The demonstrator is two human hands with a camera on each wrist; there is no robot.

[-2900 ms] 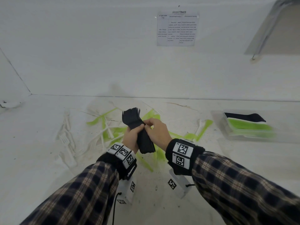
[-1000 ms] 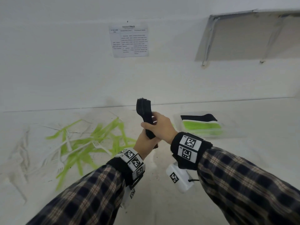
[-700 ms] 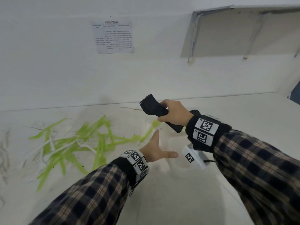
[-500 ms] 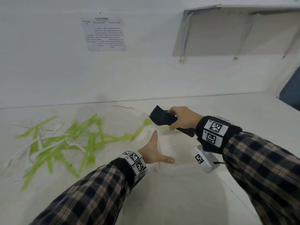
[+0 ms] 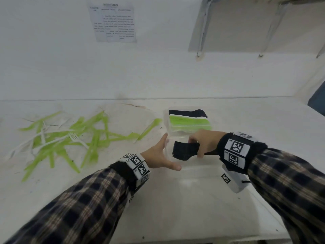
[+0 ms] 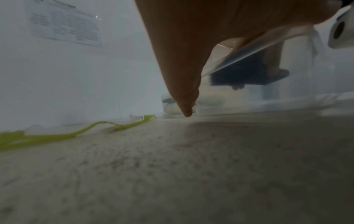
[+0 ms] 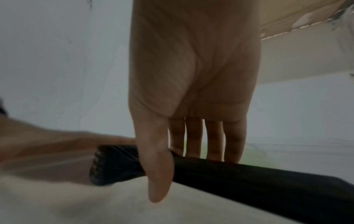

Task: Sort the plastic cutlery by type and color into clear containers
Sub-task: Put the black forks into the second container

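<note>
Left hand (image 5: 159, 156): fingers straight, thumb spread, holding nothing. Right hand (image 5: 204, 143): fingers and thumb clamped, arm extended leftward.

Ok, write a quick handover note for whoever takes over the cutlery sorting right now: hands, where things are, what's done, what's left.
Right hand: grips the bundle of black forks, held over the near clear container, not released yet.
Left hand: open, fingers straight, against that container's left wall.
Done: the far clear container holds stacked green cutlery with black cutlery behind it.
Left: set the black forks down, then sort the loose green cutlery and white forks scattered on the table to the left.
</note>
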